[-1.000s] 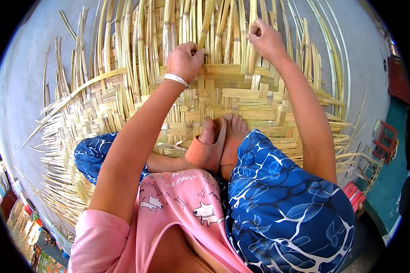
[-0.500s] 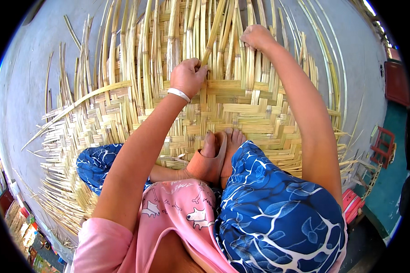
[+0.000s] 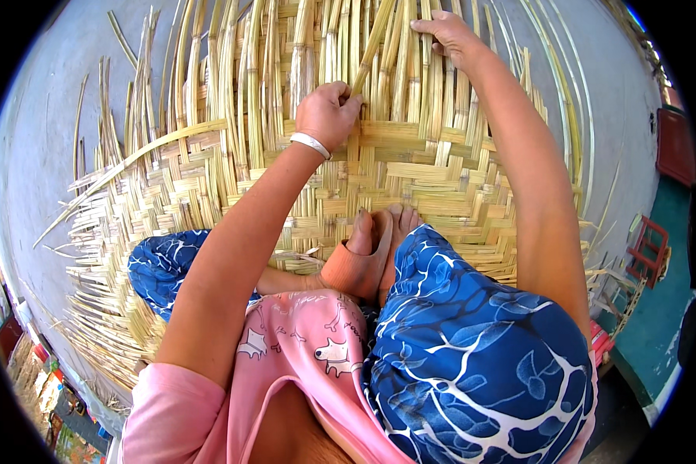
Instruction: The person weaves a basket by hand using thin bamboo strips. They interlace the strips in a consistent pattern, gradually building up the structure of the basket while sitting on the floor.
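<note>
Wide split-cane strips, woven crosswise, form a yellowish mat (image 3: 441, 189) on the floor in front of me. My left hand (image 3: 329, 114) is closed around a long cane strip (image 3: 375, 42) that slants up to the right from the fingers, lifted over the other strips. Farther out and to the right, my right hand (image 3: 452, 39) hangs just over the upright strips with its fingers apart. The index finger points left toward a strip. Whether its fingertips touch that strip I cannot tell. My feet, one in an orange sandal (image 3: 352, 267), rest on the mat's near part.
Loose cane ends (image 3: 108, 340) fan out along the mat's left side. One long strip (image 3: 131, 162) lies aslant over the weave at left. Grey floor (image 3: 35, 147) surrounds the mat. At right stand a small red stool-like frame (image 3: 648, 251) and a dark red object (image 3: 675, 147).
My right hand has moved slightly farther out and right, and its fingers have parted from a pinch. The left hand has risen a little, still on the strip.
</note>
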`<state>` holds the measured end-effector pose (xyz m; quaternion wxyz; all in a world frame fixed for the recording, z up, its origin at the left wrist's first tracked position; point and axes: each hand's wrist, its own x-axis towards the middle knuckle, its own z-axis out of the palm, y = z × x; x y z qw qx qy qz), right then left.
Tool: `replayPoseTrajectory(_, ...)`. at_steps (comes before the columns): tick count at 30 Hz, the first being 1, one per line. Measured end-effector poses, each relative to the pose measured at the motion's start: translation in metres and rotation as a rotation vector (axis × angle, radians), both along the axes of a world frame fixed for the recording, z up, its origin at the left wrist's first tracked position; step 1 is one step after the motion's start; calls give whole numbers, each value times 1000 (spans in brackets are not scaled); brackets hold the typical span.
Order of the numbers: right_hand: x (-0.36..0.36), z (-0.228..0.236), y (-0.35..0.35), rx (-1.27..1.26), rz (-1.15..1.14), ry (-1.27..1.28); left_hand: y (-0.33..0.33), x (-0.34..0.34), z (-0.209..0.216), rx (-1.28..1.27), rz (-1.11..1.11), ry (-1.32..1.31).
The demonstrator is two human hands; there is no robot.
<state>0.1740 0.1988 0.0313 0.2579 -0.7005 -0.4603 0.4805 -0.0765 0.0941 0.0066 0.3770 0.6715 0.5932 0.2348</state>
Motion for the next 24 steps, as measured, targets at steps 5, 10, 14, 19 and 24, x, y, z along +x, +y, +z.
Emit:
replayPoseTrajectory(5,-1,-7,-36,80,50,35,-1,1,-4,0,10,-11)
replayPoseTrajectory(10,-15,16,-89,-73,108,357,-1,-1,-6,-13,31,7)
replayPoseTrajectory(14,-17,9,-104,73,138,28,-1,-1,-11,-3,24,2)
replayPoseTrajectory(19,-22,-2,-110,141,181,65,1,-5,-21,-12,-2,-65)
replayPoseTrajectory(24,-22,-2,-119,126,157,336,-7,-7,-15,66,-94,-42)
